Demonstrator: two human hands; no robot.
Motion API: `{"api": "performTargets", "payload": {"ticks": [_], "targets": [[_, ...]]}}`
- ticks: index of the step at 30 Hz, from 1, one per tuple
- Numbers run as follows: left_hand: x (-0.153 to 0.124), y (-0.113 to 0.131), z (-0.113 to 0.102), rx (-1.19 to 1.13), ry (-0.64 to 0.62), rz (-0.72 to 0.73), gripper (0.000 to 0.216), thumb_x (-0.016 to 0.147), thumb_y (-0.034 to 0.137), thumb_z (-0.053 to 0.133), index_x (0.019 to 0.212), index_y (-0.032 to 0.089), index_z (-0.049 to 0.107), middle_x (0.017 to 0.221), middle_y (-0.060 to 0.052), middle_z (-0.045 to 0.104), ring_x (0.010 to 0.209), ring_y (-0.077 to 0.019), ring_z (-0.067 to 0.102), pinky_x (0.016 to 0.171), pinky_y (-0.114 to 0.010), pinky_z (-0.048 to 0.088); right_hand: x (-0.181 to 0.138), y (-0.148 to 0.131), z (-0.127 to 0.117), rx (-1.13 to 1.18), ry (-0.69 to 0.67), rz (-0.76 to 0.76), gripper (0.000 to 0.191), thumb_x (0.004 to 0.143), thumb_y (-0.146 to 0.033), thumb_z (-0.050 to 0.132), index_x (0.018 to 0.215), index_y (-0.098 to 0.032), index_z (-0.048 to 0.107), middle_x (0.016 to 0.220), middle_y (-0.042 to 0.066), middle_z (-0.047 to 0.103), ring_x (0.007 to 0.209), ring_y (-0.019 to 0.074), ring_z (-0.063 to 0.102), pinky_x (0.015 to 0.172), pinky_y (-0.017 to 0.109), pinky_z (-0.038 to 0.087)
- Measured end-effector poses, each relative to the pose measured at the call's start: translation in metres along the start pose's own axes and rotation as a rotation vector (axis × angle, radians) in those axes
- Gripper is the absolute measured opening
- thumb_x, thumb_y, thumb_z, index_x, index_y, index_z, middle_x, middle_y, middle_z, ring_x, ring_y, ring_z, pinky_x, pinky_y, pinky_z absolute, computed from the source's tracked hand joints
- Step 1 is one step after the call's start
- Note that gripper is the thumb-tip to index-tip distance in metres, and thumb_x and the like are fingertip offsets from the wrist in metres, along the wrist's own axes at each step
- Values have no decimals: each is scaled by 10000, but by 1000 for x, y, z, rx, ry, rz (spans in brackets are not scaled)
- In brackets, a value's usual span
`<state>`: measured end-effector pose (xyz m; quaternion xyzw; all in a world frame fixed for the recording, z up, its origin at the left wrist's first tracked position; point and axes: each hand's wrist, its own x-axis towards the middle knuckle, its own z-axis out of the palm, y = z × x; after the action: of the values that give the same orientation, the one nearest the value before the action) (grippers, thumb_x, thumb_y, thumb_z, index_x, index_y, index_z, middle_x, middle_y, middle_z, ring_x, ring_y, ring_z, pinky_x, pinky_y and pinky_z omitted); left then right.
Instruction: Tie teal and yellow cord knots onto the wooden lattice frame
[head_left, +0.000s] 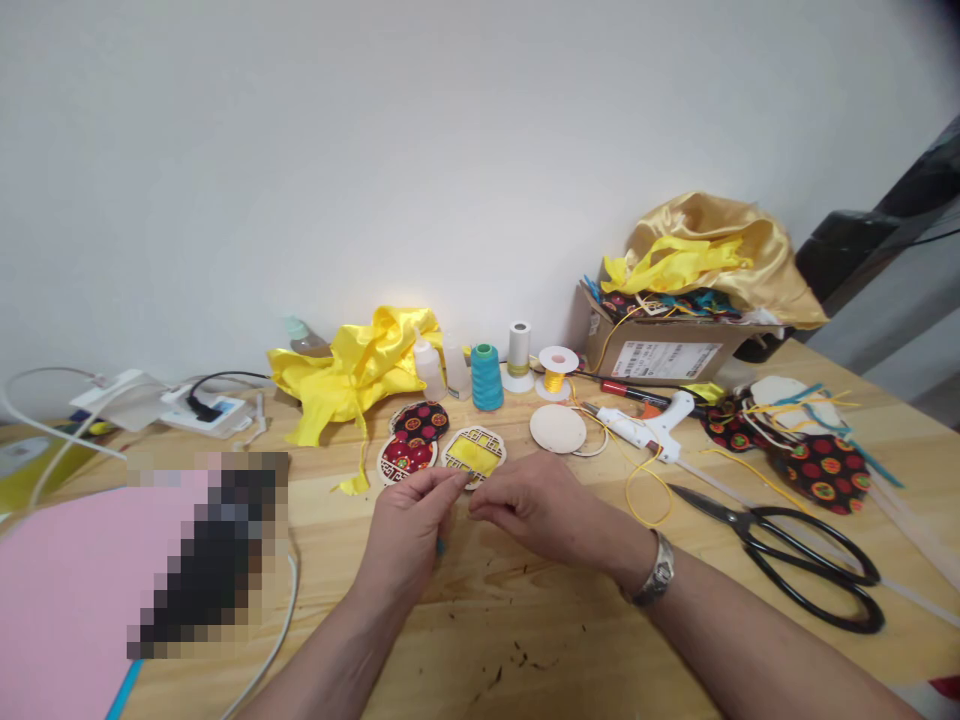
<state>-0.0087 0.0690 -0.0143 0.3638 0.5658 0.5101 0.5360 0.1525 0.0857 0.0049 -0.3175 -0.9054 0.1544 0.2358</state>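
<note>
My left hand [409,525] and my right hand [544,505] meet over the wooden table [480,640], fingertips pinched together close to each other. Whatever they pinch is too small to make out; a bit of blue shows under my left hand. Just beyond the fingertips lies a round disc with yellow fabric [474,453]. Beside it lie a red patterned disc [406,457] and a dark patterned disc [420,419]. A silver bracelet [654,573] sits on my right wrist.
Black scissors [795,555] and a white glue gun [649,425] lie to the right. A teal thread spool [487,377], yellow satin cloth [352,375], a cardboard box [667,345] and pink paper [67,590] are also on the table.
</note>
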Motion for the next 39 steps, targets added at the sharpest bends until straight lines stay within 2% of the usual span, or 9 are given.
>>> {"api": "performTargets", "payload": {"ticks": [4,7,10,13,17,20,26,31,39], "targets": [[0,3,-1,84,-41,31,117,606,265,726,647,156,715,531,14,633,480,-97,468,471,-206,327,-1,-5,-7,-169,10,-33,113,845,-168,491,823,-196,598,722,-22,614,626,93,489,548,236,258],[-2,7,1,242,-177,112,98,654,240,689,703,173,743,630,-4,688,654,-155,560,626,-234,396,-1,-7,-13,-259,33,-75,142,830,-110,478,884,-191,581,734,-8,588,644,111,462,539,250,238],[-4,7,2,319,-339,132,147,713,284,645,764,194,749,703,-6,709,708,-169,566,679,-256,398,0,-5,-18,-190,66,-58,124,830,-110,484,830,-176,589,748,-2,576,659,106,459,541,239,253],[-5,4,-1,284,-401,122,128,706,288,661,744,199,745,705,-3,696,695,-152,546,671,-246,388,3,2,-18,40,100,29,126,843,-146,497,792,-171,610,778,-6,594,694,91,491,590,208,317],[-4,-2,-6,194,-358,104,125,674,300,697,659,177,717,521,33,556,507,-83,400,492,-208,294,6,14,-11,422,80,148,111,835,-184,525,793,-163,626,749,-16,625,704,85,538,657,195,387],[-4,-2,-7,74,-312,78,150,668,314,703,686,165,706,475,47,473,469,-72,349,450,-205,247,7,19,-8,537,48,214,119,821,-170,527,790,-153,641,733,-14,633,688,86,544,644,191,397],[-2,-1,-5,-51,-144,71,170,661,316,709,685,151,679,418,67,408,420,-58,314,414,-189,208,7,13,-10,528,11,250,174,825,-243,531,741,-142,644,615,-33,564,564,69,445,515,184,323],[0,-3,-5,-139,-50,46,210,627,323,734,736,153,679,414,77,408,402,-50,288,398,-183,175,6,7,-8,525,12,248,176,822,-260,538,760,-147,658,634,-21,613,561,69,473,520,175,345],[1,-2,-2,-128,-7,29,245,616,335,742,735,131,677,410,79,409,394,-41,275,390,-185,170,2,-5,1,84,36,135,213,871,-218,455,737,-167,613,657,-8,633,580,79,500,576,206,319]]}}
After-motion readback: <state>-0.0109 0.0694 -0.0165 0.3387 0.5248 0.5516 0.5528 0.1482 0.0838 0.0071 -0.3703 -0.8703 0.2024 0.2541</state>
